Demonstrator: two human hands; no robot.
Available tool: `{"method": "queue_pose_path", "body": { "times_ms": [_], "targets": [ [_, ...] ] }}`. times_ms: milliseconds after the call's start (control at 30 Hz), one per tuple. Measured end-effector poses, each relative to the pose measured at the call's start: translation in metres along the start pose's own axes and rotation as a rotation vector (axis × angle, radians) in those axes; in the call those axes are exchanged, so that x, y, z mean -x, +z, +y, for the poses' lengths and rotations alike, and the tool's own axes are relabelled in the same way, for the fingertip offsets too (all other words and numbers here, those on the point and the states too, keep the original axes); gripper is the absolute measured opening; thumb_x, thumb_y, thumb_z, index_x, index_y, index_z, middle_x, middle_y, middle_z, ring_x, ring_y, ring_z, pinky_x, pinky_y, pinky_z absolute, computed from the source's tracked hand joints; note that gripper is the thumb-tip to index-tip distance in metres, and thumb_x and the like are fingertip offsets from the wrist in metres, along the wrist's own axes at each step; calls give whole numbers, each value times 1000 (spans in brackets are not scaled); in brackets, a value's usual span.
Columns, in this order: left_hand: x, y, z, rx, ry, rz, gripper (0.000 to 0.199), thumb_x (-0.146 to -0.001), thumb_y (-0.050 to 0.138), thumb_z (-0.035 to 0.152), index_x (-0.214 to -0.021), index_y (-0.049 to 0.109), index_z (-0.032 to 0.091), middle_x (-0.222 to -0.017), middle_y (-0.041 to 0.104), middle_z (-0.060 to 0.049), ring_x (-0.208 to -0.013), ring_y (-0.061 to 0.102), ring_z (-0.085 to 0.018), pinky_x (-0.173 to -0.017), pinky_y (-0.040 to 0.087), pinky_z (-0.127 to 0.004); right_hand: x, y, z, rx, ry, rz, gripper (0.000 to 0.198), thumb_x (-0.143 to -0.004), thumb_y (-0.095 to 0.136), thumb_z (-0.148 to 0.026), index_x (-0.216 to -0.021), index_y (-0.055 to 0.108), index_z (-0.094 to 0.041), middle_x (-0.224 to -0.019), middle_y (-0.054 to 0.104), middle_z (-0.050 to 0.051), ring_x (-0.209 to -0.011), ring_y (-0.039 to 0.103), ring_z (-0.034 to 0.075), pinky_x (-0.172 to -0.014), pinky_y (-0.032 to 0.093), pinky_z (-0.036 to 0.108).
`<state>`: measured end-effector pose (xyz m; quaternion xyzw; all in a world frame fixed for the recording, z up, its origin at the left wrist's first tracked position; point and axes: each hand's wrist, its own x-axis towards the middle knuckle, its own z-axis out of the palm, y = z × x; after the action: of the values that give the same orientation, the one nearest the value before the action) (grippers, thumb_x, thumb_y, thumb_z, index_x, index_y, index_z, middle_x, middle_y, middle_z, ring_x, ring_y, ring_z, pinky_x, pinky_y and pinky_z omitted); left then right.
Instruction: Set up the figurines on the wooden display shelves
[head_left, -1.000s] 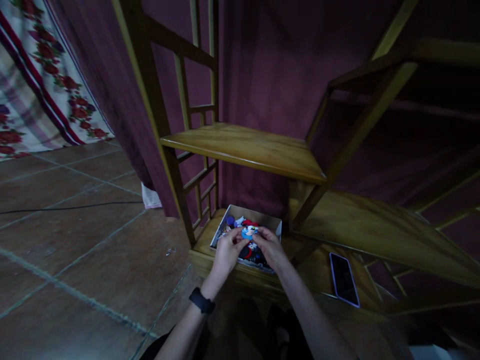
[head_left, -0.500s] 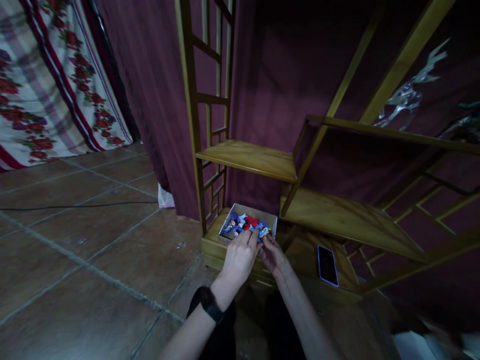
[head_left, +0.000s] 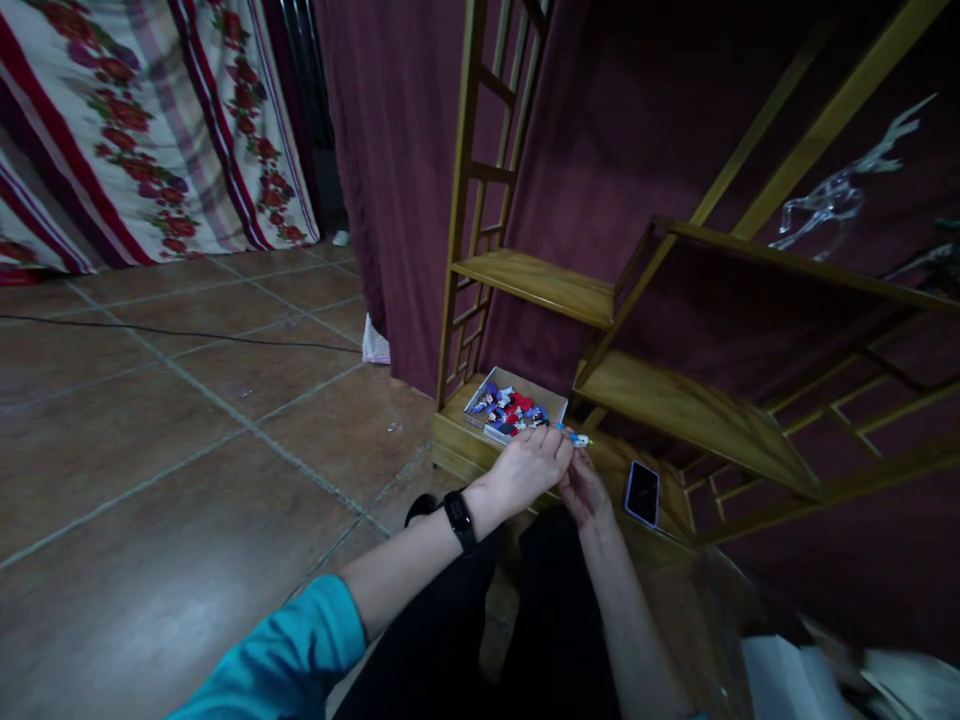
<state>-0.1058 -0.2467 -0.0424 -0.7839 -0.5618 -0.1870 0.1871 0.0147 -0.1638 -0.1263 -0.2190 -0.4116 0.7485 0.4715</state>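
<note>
A small blue and white figurine (head_left: 580, 439) with a yellow tip sticks out beyond my fingertips. My left hand (head_left: 531, 464), with a black band on its wrist, is closed around its near part. Just to the right, my right hand (head_left: 586, 490) meets the left, its fingers closed at the same figurine; the exact grip is hidden behind the knuckles. Behind the hands, a shallow open box (head_left: 546, 394) stands on the lowest shelf. Several small figurines (head_left: 517, 402) in red, blue, purple and white lie jumbled inside it.
The wooden shelf unit (head_left: 536, 283) rises around the box, with ledges at different heights. A phone (head_left: 643, 493) lies on the lower shelf at right. A clear deer ornament (head_left: 832, 200) stands higher up. A dark cable (head_left: 187, 332) crosses the tiled floor.
Both hands have come away from the box towards its front right corner, bringing the blue and white figurine out. The view has shifted, so the surroundings sit differently.
</note>
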Motion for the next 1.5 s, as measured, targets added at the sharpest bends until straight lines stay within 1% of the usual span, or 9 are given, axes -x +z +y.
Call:
{"method": "queue_pose_path", "body": {
  "times_ms": [333,600,733,867,967,1067,1167,1300,1500],
  "targets": [
    [-5,-4,25,-22,100,35,28,-91,28,10,-110,49,8,-94,59,-12,-95,55,-21,-80,39,-33,22,-16,-17,44,-10,40,35,-70,71,-36,-103,64,-28,-116,63,2,-114,54,18,-93,48,31],
    [-17,-3,34,25,106,50,29,-91,29,11,-113,48,9,-93,59,-12,-91,56,-21,-77,41,-34,30,-27,-38,46,-15,50,36,-69,72,-32,-103,65,-28,-116,64,3,-116,54,19,-92,48,31],
    [-24,-2,37,148,69,50,26,-91,33,14,-112,49,13,-91,59,-10,-90,57,-20,-77,43,-32,32,-31,-50,51,-33,69,32,-68,73,-30,-100,67,-28,-112,66,1,-113,56,18,-93,47,32],
    [-31,10,40,494,-186,94,19,-86,51,26,-102,57,19,-91,61,-6,-86,58,-18,-76,44,-30,32,-31,-64,63,-75,124,25,-67,74,-28,-92,70,-27,-102,70,1,-102,61,17,-92,48,32],
    [-38,24,40,1011,-471,135,22,-75,65,30,-94,62,19,-80,64,-2,-73,60,-15,-68,46,-26,31,-27,-73,118,-104,159,23,-67,75,-29,-89,71,-24,-100,71,3,-97,63,19,-90,49,36],
    [-43,33,39,1569,-718,106,27,-66,74,28,-86,63,15,-69,65,-1,-62,60,-12,-61,47,-23,32,-22,-82,211,-99,132,29,-67,74,-32,-94,71,-22,-100,70,5,-90,64,20,-86,51,38],
    [-46,30,38,1901,-892,15,31,-62,78,26,-87,64,14,-74,68,-3,-65,63,-11,-63,50,-22,36,-17,-92,295,-112,111,34,-68,74,-34,-98,70,-21,-101,70,5,-86,64,20,-83,52,37],
    [-50,20,40,2033,-1006,-33,29,-58,81,19,-83,66,14,-77,70,-4,-66,65,-11,-64,52,-21,40,-13,-103,352,-175,123,30,-66,74,-35,-94,72,-23,-102,69,4,-91,63,21,-82,52,35],
    [-58,11,49,1986,-1028,6,29,-56,82,17,-80,67,12,-70,70,-4,-60,65,-11,-59,52,-19,44,-16,-112,369,-214,115,23,-66,74,-35,-87,73,-24,-99,68,3,-83,63,19,-75,53,32]
  ]
}}
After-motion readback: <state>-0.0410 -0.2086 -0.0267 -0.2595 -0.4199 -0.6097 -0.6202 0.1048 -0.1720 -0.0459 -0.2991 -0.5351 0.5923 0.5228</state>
